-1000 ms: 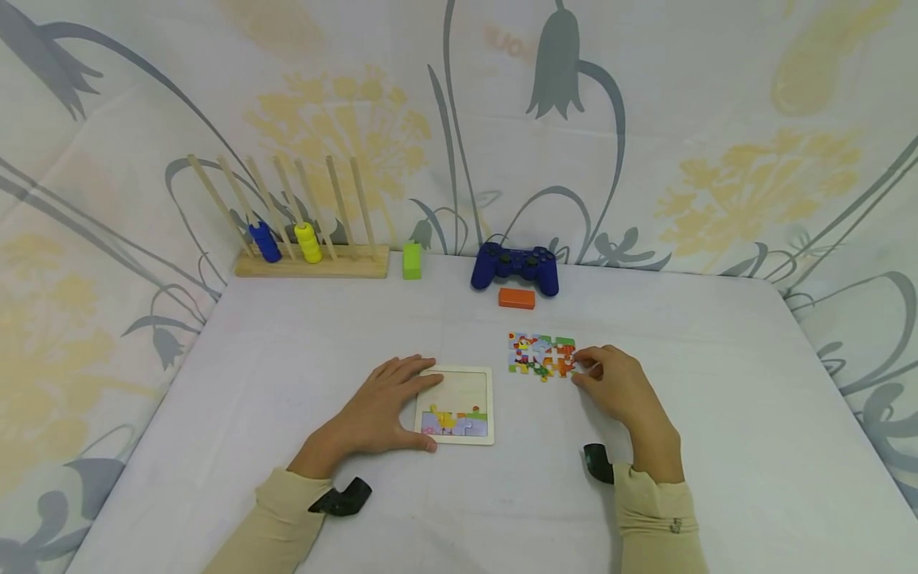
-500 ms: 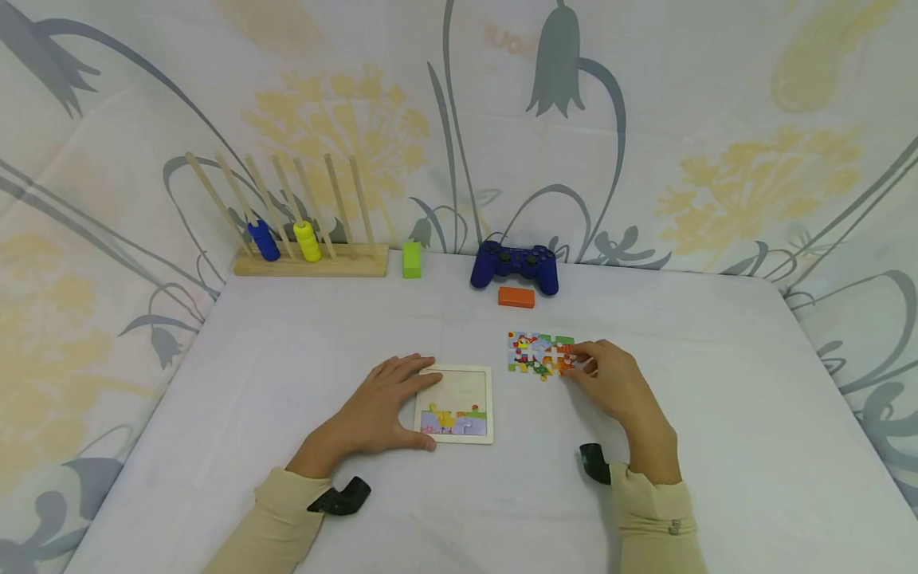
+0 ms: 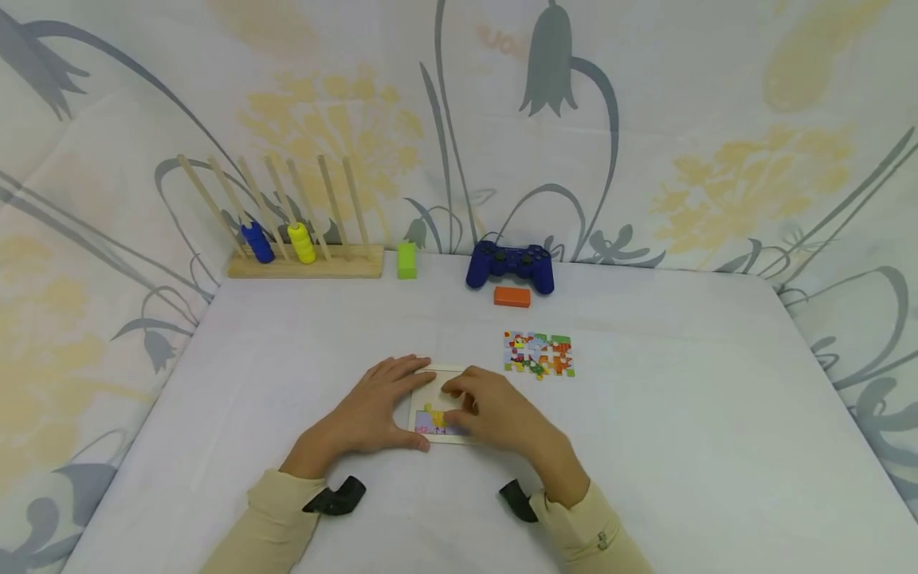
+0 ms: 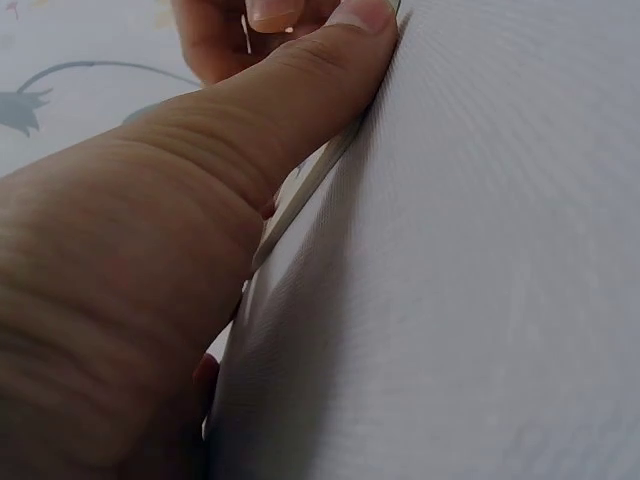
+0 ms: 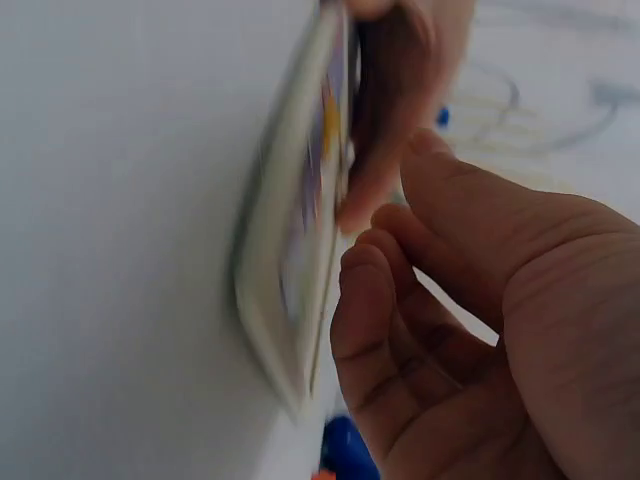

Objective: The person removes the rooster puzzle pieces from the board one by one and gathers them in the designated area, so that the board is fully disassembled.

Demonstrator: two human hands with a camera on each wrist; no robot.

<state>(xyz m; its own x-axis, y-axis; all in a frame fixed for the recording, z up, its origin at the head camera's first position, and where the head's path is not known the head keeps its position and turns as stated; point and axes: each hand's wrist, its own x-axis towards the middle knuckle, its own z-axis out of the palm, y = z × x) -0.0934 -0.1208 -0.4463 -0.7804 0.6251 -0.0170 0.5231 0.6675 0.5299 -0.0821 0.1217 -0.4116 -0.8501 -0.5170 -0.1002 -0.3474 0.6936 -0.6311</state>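
Observation:
A shallow light wooden puzzle tray (image 3: 410, 421) lies on the white table, with colourful puzzle pieces (image 3: 430, 422) along its near side. My left hand (image 3: 369, 406) rests at its left edge, fingers extended at the far corner and thumb at the near one. Over the tray's right part hovers my right hand (image 3: 502, 414), thumb and fingers bent toward each other. I cannot tell whether a piece is between them; this hand also covers part of the tray. Loose puzzle pieces (image 3: 538, 353) lie grouped to the right, behind it. The right wrist view shows the tray (image 5: 265, 320) edge-on, beside the fingers.
At the back left stands a wooden peg rack (image 3: 308, 269) with blue rings (image 3: 258, 242) and yellow rings (image 3: 302, 242). A green block (image 3: 406, 261), a blue game controller (image 3: 510, 267) and an orange block (image 3: 512, 297) lie along the back. Patterned cloth hangs behind the table.
My right hand has moved left from the loose puzzle pieces to over the tray, uncovering the group's right side. The left hand keeps its place at the tray.

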